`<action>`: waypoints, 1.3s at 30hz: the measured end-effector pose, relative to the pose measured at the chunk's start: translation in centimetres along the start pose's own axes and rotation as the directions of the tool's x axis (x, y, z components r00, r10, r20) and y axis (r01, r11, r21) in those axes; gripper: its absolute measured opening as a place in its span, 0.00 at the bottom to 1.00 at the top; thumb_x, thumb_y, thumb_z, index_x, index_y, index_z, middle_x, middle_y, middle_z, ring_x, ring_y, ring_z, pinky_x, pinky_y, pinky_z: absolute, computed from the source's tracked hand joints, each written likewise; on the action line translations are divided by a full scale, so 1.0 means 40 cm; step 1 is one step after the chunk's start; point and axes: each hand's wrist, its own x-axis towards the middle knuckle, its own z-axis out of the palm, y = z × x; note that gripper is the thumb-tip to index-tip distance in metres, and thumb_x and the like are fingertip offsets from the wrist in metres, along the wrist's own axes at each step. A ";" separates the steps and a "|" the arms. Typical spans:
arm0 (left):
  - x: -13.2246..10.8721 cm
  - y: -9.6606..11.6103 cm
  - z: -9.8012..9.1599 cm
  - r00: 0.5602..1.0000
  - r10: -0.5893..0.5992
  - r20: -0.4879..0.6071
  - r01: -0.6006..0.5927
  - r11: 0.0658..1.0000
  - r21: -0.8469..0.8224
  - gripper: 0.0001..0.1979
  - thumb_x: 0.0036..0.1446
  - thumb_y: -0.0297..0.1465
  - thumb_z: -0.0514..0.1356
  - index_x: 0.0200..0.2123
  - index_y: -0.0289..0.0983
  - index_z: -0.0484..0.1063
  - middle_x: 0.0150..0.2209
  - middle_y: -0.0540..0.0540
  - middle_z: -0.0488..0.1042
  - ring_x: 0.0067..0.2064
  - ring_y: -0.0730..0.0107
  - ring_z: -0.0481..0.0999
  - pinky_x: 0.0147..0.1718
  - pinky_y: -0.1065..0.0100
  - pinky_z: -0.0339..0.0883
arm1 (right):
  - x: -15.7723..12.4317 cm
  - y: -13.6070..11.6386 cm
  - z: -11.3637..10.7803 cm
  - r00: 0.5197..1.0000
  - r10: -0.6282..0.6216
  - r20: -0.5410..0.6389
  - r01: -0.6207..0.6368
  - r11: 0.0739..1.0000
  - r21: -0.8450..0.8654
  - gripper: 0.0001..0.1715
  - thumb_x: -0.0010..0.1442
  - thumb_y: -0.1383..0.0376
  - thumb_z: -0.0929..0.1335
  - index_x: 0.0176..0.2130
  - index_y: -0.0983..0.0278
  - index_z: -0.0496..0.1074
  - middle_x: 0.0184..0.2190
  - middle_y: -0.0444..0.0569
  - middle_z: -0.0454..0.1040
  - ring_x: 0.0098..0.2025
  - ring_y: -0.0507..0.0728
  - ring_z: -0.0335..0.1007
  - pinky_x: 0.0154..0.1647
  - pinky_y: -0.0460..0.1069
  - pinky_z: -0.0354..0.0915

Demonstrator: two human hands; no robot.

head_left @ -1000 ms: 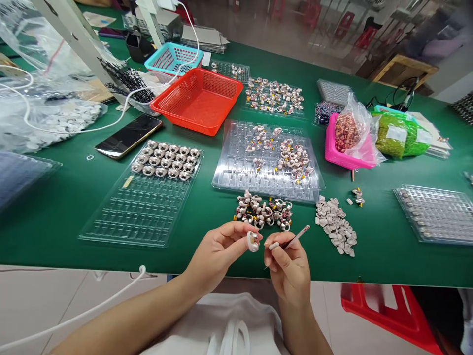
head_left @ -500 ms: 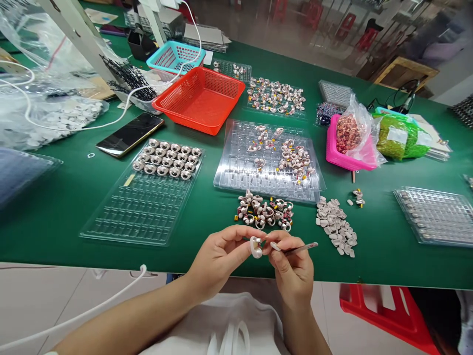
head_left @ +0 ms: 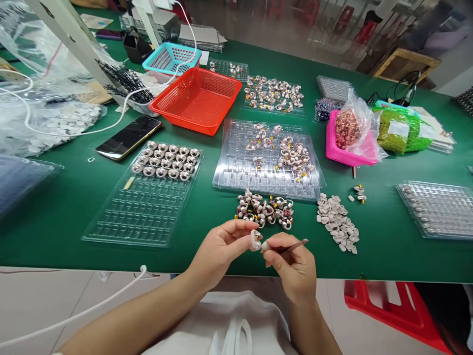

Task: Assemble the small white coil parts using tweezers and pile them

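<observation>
Both hands are busy above the near edge of the green counter [head_left: 203, 212]. The left hand [head_left: 218, 251] pinches a small, pale, C-shaped plastic piece [head_left: 254, 241] between thumb and fingers. At three o'clock from it, the right hand [head_left: 296, 264] grips a small, pale grey, rounded plastic cap [head_left: 265, 246] at the fingertips, plus a slim, dark, stick-like tool [head_left: 294, 247]. Whether cap and piece touch is too small to tell. The piece looks light and stiff, smooth enough to slip, its inside probably delicate; best to hold the outer curve, clear of that open face. The cap should be feather-light and rigid, best taken by its rim. At twelve o'clock from the hands, a heap of similar pieces [head_left: 263, 212]! Between two and three, loose matching caps [head_left: 345, 229]; at ten, a clear plastic tray [head_left: 129, 217] with rows of silvery shells [head_left: 169, 162].
</observation>
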 end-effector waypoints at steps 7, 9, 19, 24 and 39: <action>-0.006 0.014 0.008 1.000 -0.021 0.000 0.021 0.996 0.083 0.09 0.48 0.33 0.75 0.32 0.35 0.82 0.29 0.49 0.83 0.31 0.75 0.79 0.34 0.77 0.72 | 0.009 -0.005 -0.017 0.994 -0.023 0.107 0.035 0.993 -0.114 0.15 0.65 0.72 0.70 0.46 0.53 0.78 0.37 0.44 0.76 0.32 0.50 0.70 0.29 0.44 0.68; -0.010 0.026 0.014 1.000 -0.010 -0.017 0.012 0.994 0.110 0.08 0.47 0.32 0.75 0.31 0.35 0.83 0.29 0.49 0.83 0.31 0.75 0.79 0.34 0.77 0.73 | 0.007 -0.007 -0.020 0.996 0.031 0.086 -0.017 0.987 -0.157 0.13 0.64 0.71 0.71 0.45 0.54 0.77 0.36 0.43 0.76 0.30 0.49 0.69 0.29 0.44 0.67; -0.018 0.033 0.028 0.998 0.057 -0.028 -0.052 0.986 0.157 0.05 0.46 0.26 0.73 0.30 0.37 0.85 0.26 0.49 0.83 0.28 0.74 0.80 0.31 0.77 0.75 | 0.008 -0.001 -0.017 0.994 -0.064 0.090 0.071 0.994 -0.079 0.16 0.63 0.74 0.71 0.44 0.53 0.78 0.36 0.44 0.76 0.33 0.51 0.71 0.27 0.44 0.66; -0.020 0.028 0.022 0.986 0.162 -0.034 -0.148 0.953 0.266 0.06 0.46 0.24 0.72 0.31 0.37 0.86 0.28 0.47 0.84 0.27 0.72 0.80 0.30 0.76 0.76 | 0.010 -0.006 -0.011 0.994 -0.095 0.058 0.100 0.991 -0.088 0.18 0.62 0.75 0.72 0.45 0.51 0.80 0.35 0.44 0.76 0.31 0.50 0.70 0.25 0.44 0.65; -0.028 0.014 0.010 0.897 0.414 0.152 -0.428 0.730 0.533 0.11 0.56 0.23 0.66 0.41 0.39 0.86 0.31 0.44 0.85 0.32 0.66 0.82 0.32 0.72 0.76 | 0.016 -0.013 -0.016 1.000 0.008 0.009 -0.008 0.999 -0.045 0.10 0.59 0.69 0.75 0.39 0.54 0.83 0.30 0.45 0.76 0.26 0.50 0.69 0.20 0.44 0.65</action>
